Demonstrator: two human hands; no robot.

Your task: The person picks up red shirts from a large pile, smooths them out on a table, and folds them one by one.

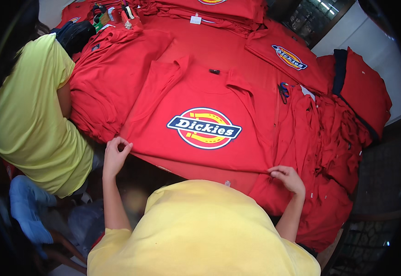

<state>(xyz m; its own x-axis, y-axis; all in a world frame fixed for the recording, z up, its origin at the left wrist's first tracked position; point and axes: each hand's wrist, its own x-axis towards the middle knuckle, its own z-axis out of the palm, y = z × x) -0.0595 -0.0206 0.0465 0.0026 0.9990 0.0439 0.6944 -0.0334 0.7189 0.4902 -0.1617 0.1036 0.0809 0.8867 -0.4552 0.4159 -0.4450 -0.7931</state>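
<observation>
A red T-shirt [159, 133] with a printed chest logo lies spread in front of me, its neckline away from me and its lower part folded under into a straight near edge. My left hand [116, 154] pinches the left end of that edge, thumb and fingertips together. At the right end, my right hand [288, 177] grips the other corner between thumb and fingers. The fabric between the two hands runs fairly straight along the table's near side. Both sleeves lie folded inward over the shirt's sides.
Heaped red shirts [104, 87] lie to the left, beside a person in a yellow shirt [35, 115]. More red garments [333, 142] pile up on the right, near dark-handled scissors [283, 92]. A folded shirt stack [218, 11] stands at the back of the red table [200, 46].
</observation>
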